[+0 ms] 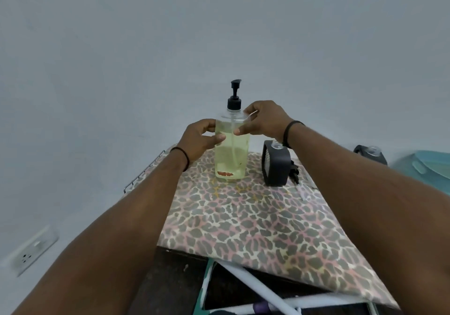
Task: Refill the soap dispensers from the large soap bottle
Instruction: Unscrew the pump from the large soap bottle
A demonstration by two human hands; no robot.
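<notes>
Standing upright near the far edge of the leopard-print table (243, 229), the large soap bottle (232, 154) is clear, filled most of the way with pale yellow liquid, and topped with a black pump (234, 95). Both hands hold it by the upper body: the left hand (198, 139) wraps its fingers round the bottle's left side with the thumb across the front, and the right hand (264, 122) grips the right shoulder, thumb pressed on the front face and fingers curled over the top edge. Each wrist carries a thin dark band. Just right of the bottle, toward the table's far right corner, stands a dark grey soap dispenser (276, 163), apart from it. A second dark dispenser (370, 154) sits further right, beside a pale teal object (426, 168). A wall socket (31, 251) shows at lower left.
</notes>
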